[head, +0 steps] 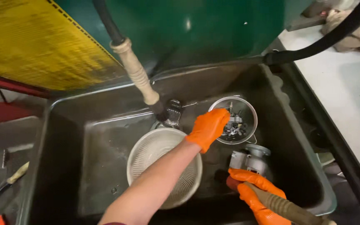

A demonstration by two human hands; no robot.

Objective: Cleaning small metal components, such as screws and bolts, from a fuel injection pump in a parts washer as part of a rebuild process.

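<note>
From the head camera, you are leaning over a deep, dark wash basin (76, 137), its walls greasy and wet, so that whatever drips is staying inside it. Your left hand (208, 127), in a bright orange rubbery glove, is reaching across into a small round metal strainer (246, 109) sitting at the back of the basin; the fingers are curled down onto the small dark metal parts (235, 127) piled in it, though you cannot tell whether that grip has actually closed on one, because the glove is covering the contact. The strainer's fine mesh is keeping those little pieces together while letting liquid run through. Your right hand (255, 193), also gloved in orange, is wrapped fully around the ribbed tan handle of a brush (282, 206), holding its head low beside a grey cast-metal housing (251, 159) lying on the basin floor. Under your left forearm a larger pale ribbed basket (146, 156) is resting, round and shallow. A second tan ribbed wand (138, 75) on a black hose is hanging down toward a shiny metal piece (173, 111) at the back wall. On the left ledge a worn brush (15, 174) is lying apart.
</note>
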